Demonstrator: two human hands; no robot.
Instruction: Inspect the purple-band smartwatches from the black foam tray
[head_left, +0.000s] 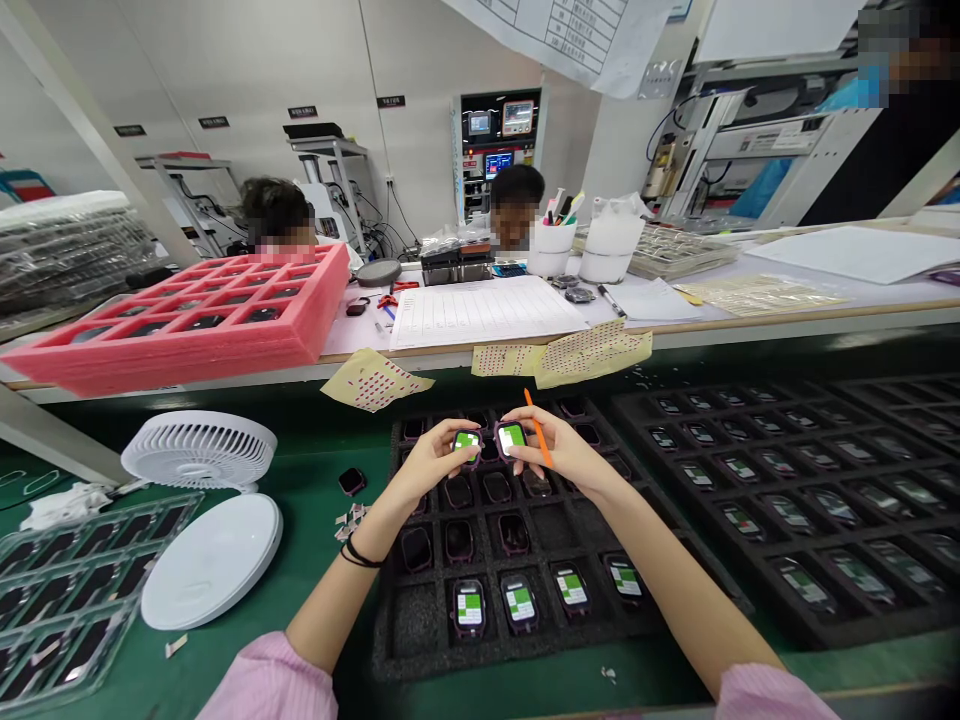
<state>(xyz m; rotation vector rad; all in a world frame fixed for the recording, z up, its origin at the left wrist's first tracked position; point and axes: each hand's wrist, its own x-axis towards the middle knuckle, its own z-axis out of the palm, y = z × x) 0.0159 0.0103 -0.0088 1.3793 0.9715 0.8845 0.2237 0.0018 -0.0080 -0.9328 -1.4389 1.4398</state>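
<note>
My left hand (436, 458) pinches a smartwatch body (466, 446) whose lit screen shows green and white. Close beside it, my right hand (551, 445) holds a second watch body (511, 437), also lit green and white. An orange stick-like tool (538, 428) is tucked between the fingers of my right hand. Both hands are above a black foam tray (414, 622) with watch bodies in its pockets. In the tray's front row, several watches (470, 609) have lit screens; those farther back (459, 540) are dark. Some pockets hold nothing.
More foam trays of watches (795, 510) lie at right. A white fan (214, 560), a clear blister tray (97, 560) and a loose dark watch (351, 481) are at left. The shelf carries a pink foam tray (300, 340) and paper sheets (487, 310). Two people sit beyond.
</note>
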